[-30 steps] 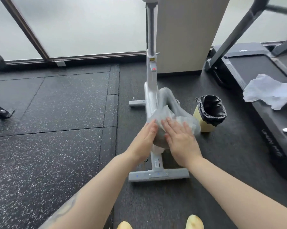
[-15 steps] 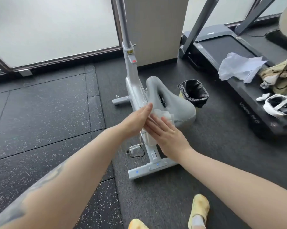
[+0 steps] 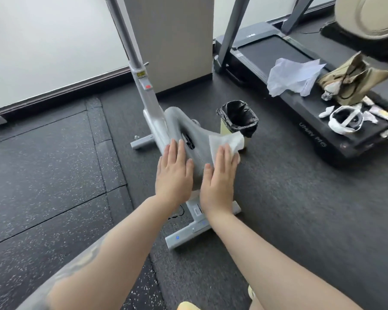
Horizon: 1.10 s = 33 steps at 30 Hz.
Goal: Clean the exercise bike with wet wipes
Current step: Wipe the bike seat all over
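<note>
— On the treadmill (image 3: 322, 121) deck's black side rail, can any writing be read?

— Pale letters run along it, roughly "UMAY M6", though motion blur makes that uncertain. On the exercise bike (image 3: 151, 108) there is a small yellow label and a red round button on the grey post; the label's print is too small to read.

— Where is the bike, and what is it made of?

— It stands on the dark rubber floor (image 3: 43, 164), which is speckled with white flecks and laid in tiles with visible seams. Its frame is smooth light-grey metal with flat bar feet; the saddle (image 3: 197, 139) is matte grey, rounded, with a dark slot down its middle.

— And the hands?

— Both lie flat with straight, released fingers. The left hand (image 3: 174, 173) rests bare on the saddle's left side. The right hand (image 3: 220, 177) presses a wet wipe (image 3: 226, 139) onto the saddle's right side; the wipe is thin, white and crumpled, its free end sticking out past the fingertips.

— Anything nearby?

— A small bin (image 3: 239, 118) lined with a glossy black bag stands just beside the bike. On the treadmill belt lie a crinkled white sheet (image 3: 293, 76), a crumpled tan bag (image 3: 354, 79) and white scraps.
</note>
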Available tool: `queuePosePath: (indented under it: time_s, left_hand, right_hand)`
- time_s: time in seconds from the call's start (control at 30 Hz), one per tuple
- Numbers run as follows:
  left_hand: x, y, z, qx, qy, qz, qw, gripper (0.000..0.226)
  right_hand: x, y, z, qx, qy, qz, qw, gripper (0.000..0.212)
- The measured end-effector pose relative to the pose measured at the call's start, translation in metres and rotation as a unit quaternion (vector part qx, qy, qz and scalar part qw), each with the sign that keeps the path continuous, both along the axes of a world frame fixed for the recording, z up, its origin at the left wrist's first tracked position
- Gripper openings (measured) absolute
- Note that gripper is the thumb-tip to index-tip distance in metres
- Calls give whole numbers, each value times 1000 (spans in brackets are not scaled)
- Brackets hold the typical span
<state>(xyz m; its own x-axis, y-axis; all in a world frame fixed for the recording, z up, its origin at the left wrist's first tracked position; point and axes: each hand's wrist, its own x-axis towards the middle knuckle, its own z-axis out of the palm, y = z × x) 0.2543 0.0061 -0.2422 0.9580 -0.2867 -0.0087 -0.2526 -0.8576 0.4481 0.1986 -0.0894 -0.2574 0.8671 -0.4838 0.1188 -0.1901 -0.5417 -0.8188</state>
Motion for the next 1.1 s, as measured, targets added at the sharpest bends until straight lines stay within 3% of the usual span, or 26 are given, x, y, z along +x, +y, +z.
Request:
queuePosePath:
  time_s: [0.07, 0.13, 0.23, 0.33, 0.37, 0.4, 0.47, 0.53, 0.63, 0.7, 0.77, 0.8, 0.9, 0.97, 1.03, 1.1]
  left_hand:
    - [3, 1, -10, 55, -17, -11, 998, 68]
    - [8, 5, -16, 104, -17, -25, 994, 74]
    - [6, 0, -11, 82, -10, 10, 997, 66]
    - [5, -1, -14, 141, -12, 3, 990, 76]
    - [6, -2, -14, 154, -7, 10, 988, 78]
    - [6, -4, -11, 152, 2, 20, 988, 75]
    - [3, -10, 3, 147, 19, 16, 989, 58]
    - [1, -11, 12, 163, 50, 2, 985, 49]
    - [5, -6, 7, 164, 49, 18, 985, 69]
    - [1, -9, 6, 217, 34, 3, 975, 44]
    - [-1, -13, 8, 215, 12, 4, 977, 24]
    - [-1, -14, 8, 203, 21, 18, 979, 28]
    - [0, -16, 7, 123, 83, 96, 984, 67]
    - [-4, -25, 5, 80, 75, 138, 984, 67]
    - [-14, -39, 9, 100, 56, 168, 979, 69]
    - [-21, -56, 13, 103, 53, 195, 974, 64]
  right_hand:
    - [-2, -15, 0, -131, 34, 74, 988, 59]
    - [20, -48, 7, -164, 70, 141, 974, 56]
    - [50, -85, 26, -7, 144, 189, 971, 50]
    - [41, -76, 26, 187, 91, 129, 970, 48]
    - [32, -69, 22, 278, 69, 89, 954, 47]
    - [25, -65, 20, 399, 62, 46, 914, 47]
    - [28, -68, 14, 639, 99, -19, 762, 52]
    - [36, -81, 9, 757, 124, -55, 640, 60]
    - [34, -85, 11, 817, 126, -40, 561, 63]
    - [22, -79, 11, 854, 141, -25, 500, 64]
    - [12, -76, 11, 873, 163, -22, 459, 64]
    - [12, -77, 8, 876, 176, -32, 448, 63]
    - [23, -76, 3, 869, 220, -52, 440, 58]
    - [27, -71, 8, 852, 249, -16, 459, 53]
    - [26, -74, 14, 843, 254, 2, 474, 51]
    - [28, -91, 19, 820, 240, -2, 520, 49]
